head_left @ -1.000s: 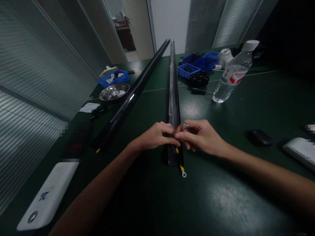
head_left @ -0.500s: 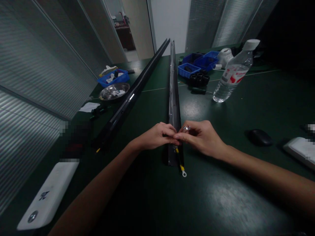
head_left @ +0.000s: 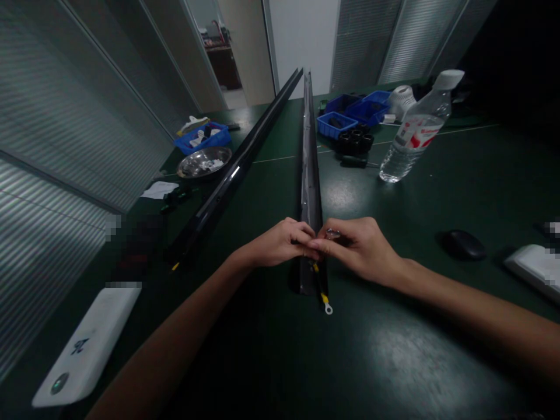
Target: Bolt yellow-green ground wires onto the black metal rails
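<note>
Down at the near end of the long dark metal rail [head_left: 308, 175], both hands meet, fingertips almost touching over its top edge. The left hand [head_left: 280, 242] has its fingers closed down on the rail; whether it pins the wire too, I can't tell. The right hand [head_left: 359, 245] is pinched tight on a small silvery metal piece [head_left: 332, 233], tiny and slick-looking, easy to fumble, I'd say.

From under the fingers trails a thin yellow-sleeved wire with a ring terminal [head_left: 327, 309], lying limp on the dark green table [head_left: 394, 361]. It looks light and floppy, best taken by the sleeve.

The rail itself runs far across the table. It seems stiff and awkward by one end alone, so two spread hands would suit it.

Left of it lies a second long black rail [head_left: 236, 169], with a steel bowl [head_left: 203, 162] beyond. To the right stand blue plastic bins [head_left: 345, 114] and a clear water bottle [head_left: 413, 137], and nearer in, a black mouse [head_left: 464, 245].
</note>
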`<move>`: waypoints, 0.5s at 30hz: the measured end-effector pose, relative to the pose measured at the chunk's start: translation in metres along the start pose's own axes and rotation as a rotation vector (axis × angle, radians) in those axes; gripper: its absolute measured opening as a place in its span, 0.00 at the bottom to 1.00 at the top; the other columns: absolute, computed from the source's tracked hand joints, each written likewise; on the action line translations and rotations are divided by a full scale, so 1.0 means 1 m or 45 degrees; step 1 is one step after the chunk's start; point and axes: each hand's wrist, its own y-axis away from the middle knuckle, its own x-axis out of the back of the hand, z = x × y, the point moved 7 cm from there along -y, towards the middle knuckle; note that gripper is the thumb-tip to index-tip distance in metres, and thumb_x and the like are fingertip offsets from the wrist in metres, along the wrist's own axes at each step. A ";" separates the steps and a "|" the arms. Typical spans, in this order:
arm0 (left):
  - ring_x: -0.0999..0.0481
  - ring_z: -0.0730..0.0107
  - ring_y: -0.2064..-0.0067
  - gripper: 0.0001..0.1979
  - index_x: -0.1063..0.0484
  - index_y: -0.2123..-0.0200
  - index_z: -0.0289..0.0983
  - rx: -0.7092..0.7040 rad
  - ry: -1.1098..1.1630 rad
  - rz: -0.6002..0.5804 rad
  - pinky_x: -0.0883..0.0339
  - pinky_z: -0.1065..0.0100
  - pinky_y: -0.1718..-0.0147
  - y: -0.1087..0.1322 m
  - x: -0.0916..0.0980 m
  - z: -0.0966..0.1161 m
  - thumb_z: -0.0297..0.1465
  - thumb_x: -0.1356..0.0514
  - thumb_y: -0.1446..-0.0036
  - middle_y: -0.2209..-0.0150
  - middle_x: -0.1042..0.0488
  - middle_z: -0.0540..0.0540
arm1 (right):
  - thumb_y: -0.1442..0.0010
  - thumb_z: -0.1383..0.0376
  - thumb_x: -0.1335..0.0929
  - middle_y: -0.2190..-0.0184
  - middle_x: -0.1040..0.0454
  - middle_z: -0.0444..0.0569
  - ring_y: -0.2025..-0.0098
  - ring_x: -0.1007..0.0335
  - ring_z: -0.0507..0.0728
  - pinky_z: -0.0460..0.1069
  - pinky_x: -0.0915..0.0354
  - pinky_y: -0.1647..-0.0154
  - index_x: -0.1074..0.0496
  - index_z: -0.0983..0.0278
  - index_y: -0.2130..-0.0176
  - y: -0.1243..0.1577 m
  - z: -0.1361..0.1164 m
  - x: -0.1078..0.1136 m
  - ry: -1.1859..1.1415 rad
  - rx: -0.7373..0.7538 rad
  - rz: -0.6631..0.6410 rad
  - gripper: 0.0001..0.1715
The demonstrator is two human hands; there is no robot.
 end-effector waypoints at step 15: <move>0.23 0.66 0.58 0.11 0.19 0.63 0.36 -0.065 -0.051 0.042 0.37 0.63 0.51 -0.001 -0.001 0.004 0.24 0.41 0.32 0.64 0.20 0.47 | 0.28 0.61 0.33 0.76 0.27 0.42 0.77 0.33 0.48 0.44 0.42 0.75 0.28 0.66 0.67 0.007 -0.008 -0.005 0.235 0.078 0.085 0.16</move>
